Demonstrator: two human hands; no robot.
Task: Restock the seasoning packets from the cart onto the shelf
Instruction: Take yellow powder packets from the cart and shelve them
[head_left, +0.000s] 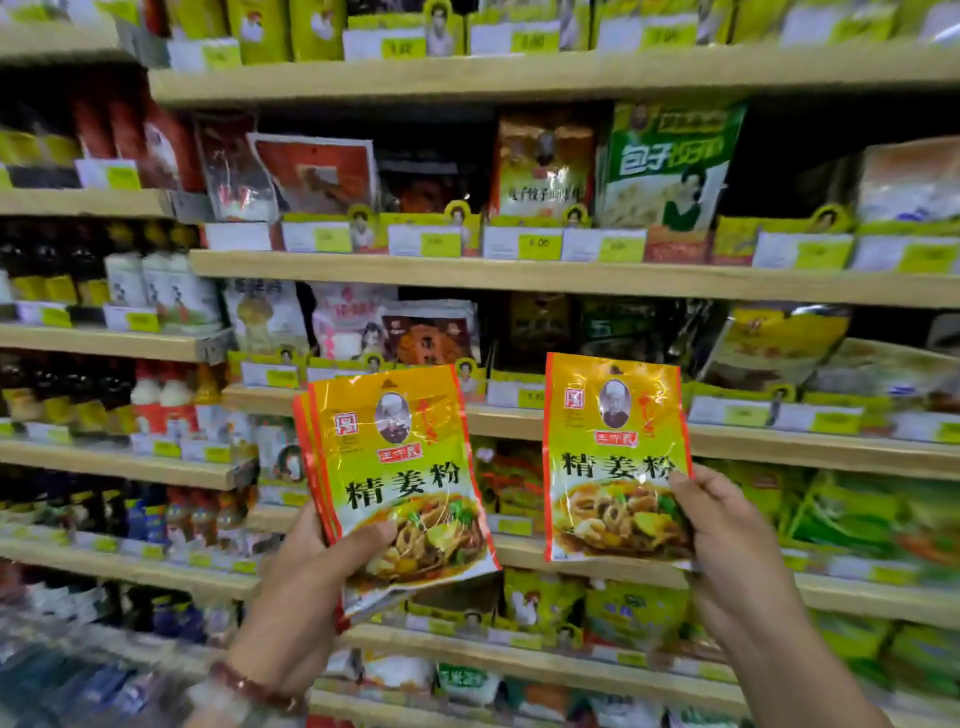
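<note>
Dark sauce bottles (47, 260) line the frame's left edge. A green dumpling-seasoning bag (670, 166) stands upper right, above yellow price tags (540, 244).

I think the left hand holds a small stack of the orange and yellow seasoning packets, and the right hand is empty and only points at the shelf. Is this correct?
Not quite. The head view shows the right hand is not empty: it pinches a single seasoning packet by its right edge. The rest holds: the left hand grips a small stack of packets, in front of the shelf.
</note>
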